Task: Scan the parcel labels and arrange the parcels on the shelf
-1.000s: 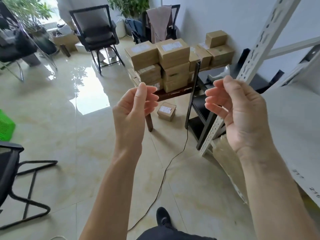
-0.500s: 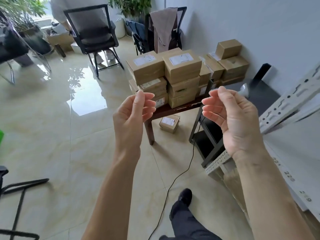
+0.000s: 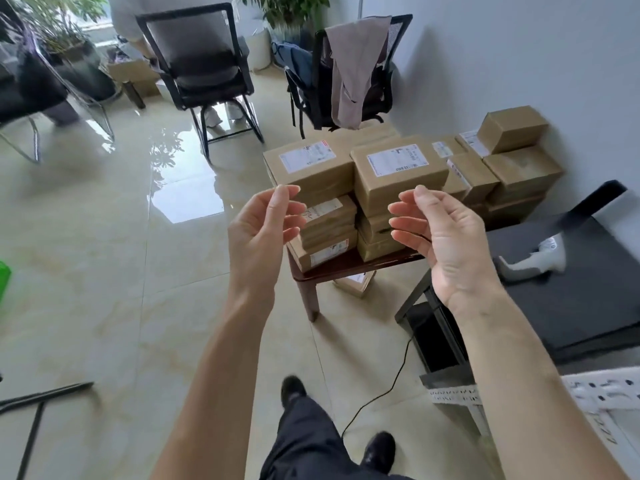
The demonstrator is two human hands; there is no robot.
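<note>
A person looks down at their own two bare forearms, raised in front of them with palms facing each other. The left hand (image 3: 263, 233) and the right hand (image 3: 446, 244) are both empty, fingers loosely bent and relaxed, with a clear gap between them. Beyond that gap, farther from the person and not touched by either hand, brown cardboard parcels (image 3: 398, 178) sit stacked in several layers on a low dark wooden table (image 3: 332, 268). The two nearest top parcels lie side by side, each with a white printed label (image 3: 396, 162) facing up; the print is too small to read. More parcels are piled toward the wall on the right. One further small parcel (image 3: 355, 284) lies on the tiled floor under the table's edge. To the right of the table stands a black stand (image 3: 571, 306) with a white handheld scanner (image 3: 533, 263) lying on its top. A perforated white metal shelf rail (image 3: 602, 393) shows at the lower right. Two black office chairs (image 3: 201, 64) stand behind the table.
</note>
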